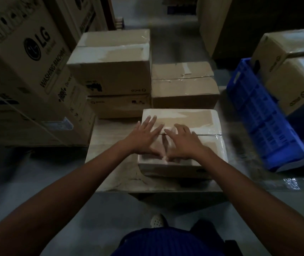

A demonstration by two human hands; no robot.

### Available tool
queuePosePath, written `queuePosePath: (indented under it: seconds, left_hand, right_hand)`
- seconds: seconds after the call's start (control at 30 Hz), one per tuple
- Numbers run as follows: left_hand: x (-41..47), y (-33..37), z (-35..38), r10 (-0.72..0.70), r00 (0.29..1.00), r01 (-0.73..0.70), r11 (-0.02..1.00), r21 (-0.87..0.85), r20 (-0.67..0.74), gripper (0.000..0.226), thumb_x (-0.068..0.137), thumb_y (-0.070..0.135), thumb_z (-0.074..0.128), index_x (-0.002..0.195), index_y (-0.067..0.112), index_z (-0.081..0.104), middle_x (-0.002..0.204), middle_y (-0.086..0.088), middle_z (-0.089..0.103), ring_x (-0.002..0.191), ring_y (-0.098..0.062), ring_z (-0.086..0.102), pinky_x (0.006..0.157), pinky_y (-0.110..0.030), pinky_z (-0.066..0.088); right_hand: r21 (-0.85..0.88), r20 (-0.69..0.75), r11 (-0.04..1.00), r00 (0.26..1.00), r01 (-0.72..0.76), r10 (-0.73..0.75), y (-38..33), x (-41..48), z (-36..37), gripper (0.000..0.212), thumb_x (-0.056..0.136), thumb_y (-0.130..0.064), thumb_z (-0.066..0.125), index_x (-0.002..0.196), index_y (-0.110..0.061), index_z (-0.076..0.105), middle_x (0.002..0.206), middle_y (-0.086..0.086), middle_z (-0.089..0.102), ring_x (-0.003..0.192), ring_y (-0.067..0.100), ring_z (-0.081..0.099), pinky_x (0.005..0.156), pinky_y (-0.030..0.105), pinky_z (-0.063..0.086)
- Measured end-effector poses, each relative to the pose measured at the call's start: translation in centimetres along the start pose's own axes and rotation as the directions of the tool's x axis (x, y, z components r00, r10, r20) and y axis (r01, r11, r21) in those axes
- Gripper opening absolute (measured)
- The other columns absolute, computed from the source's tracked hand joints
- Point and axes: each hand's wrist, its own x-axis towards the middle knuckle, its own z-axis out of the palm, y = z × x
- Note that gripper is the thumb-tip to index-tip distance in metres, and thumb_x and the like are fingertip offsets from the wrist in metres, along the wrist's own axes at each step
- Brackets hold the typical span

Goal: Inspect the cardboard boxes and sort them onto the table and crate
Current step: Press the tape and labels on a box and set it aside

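A taped cardboard box sits on the low table right in front of me. My left hand lies flat on its top with fingers spread. My right hand rests beside it on the same top, fingers slightly bent over the tape seam. Behind it stand a smaller box and a stack of two boxes. The blue crate at the right holds two more cardboard boxes.
Large washing machine cartons stand close on the left. More tall cartons rise at the back right. Grey floor runs between them. My shoe shows below the table's front edge.
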Motion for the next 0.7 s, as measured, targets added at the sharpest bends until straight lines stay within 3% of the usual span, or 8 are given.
queuePosePath:
  seconds: [0.07,0.17,0.33,0.47,0.6,0.7]
  left_hand:
    - [1.1,-1.0,0.2,-0.011,0.997,0.01,1.0,0.02,0.079,0.128,0.072,0.083,0.059,0.157,0.023,-0.016,0.161,-0.01,-0.031,0.148,-0.03,-0.027,0.121,-0.056,-0.004]
    - [1.8,-1.2,1.2,-0.03,0.995,0.028,0.999,0.018,0.098,0.131,0.069,0.083,0.061,0.156,0.024,-0.018,0.16,-0.009,-0.032,0.148,-0.029,-0.027,0.122,-0.056,-0.004]
    - [1.9,-0.5,0.6,-0.054,0.993,0.054,0.999,0.007,0.102,0.133,0.068,0.079,0.067,0.158,0.022,-0.013,0.162,-0.011,-0.026,0.15,-0.031,-0.023,0.122,-0.055,-0.003]
    - [2.6,-0.3,-3.0,-0.04,0.983,0.063,0.991,-0.122,0.179,0.135,0.067,0.057,0.083,0.158,0.023,-0.011,0.164,-0.008,-0.022,0.151,-0.03,-0.019,0.121,-0.051,0.0]
    - [4.5,0.5,-4.5,-0.064,0.972,0.097,0.986,-0.137,0.226,0.139,0.065,0.046,0.088,0.157,0.027,-0.014,0.163,-0.006,-0.027,0.15,-0.031,-0.023,0.121,-0.056,0.003]
    - [5.6,1.9,-4.0,-0.112,0.95,0.141,0.987,-0.079,0.291,0.142,0.062,0.04,0.092,0.158,0.025,-0.013,0.161,-0.01,-0.029,0.148,-0.037,-0.024,0.12,-0.061,0.005]
  right_hand:
    - [-0.019,0.117,1.0,0.993,-0.002,0.005,-0.3,1.4,-0.6,0.12,0.072,-0.06,0.081,0.161,-0.035,0.004,0.169,0.01,-0.012,0.154,0.036,-0.011,0.122,0.06,0.008]
    - [-0.064,0.218,0.998,0.976,0.01,0.004,-0.4,2.8,-0.9,0.123,0.073,-0.056,0.083,0.161,-0.036,0.0,0.168,0.009,-0.016,0.154,0.037,-0.012,0.121,0.06,0.011]
    - [-0.059,0.221,0.998,0.975,0.024,-0.01,-0.3,3.1,-0.8,0.125,0.069,-0.058,0.085,0.161,-0.036,0.002,0.169,0.009,-0.013,0.154,0.038,-0.01,0.121,0.061,0.016]
    - [-0.099,0.194,0.994,0.981,0.039,-0.019,0.1,3.3,-3.2,0.12,0.071,-0.047,0.088,0.161,-0.032,0.01,0.169,0.01,0.002,0.152,0.04,0.009,0.117,0.058,0.028]
    - [-0.108,0.232,0.994,0.972,-0.019,0.043,1.8,5.2,-3.7,0.132,0.07,-0.037,0.09,0.16,-0.03,-0.007,0.168,0.009,-0.017,0.152,0.045,-0.013,0.119,0.068,0.018]
    - [-0.092,0.246,0.995,0.967,-0.045,0.066,1.8,5.2,-3.1,0.135,0.072,-0.035,0.09,0.16,-0.031,-0.012,0.167,0.009,-0.022,0.151,0.046,-0.014,0.119,0.066,0.02]
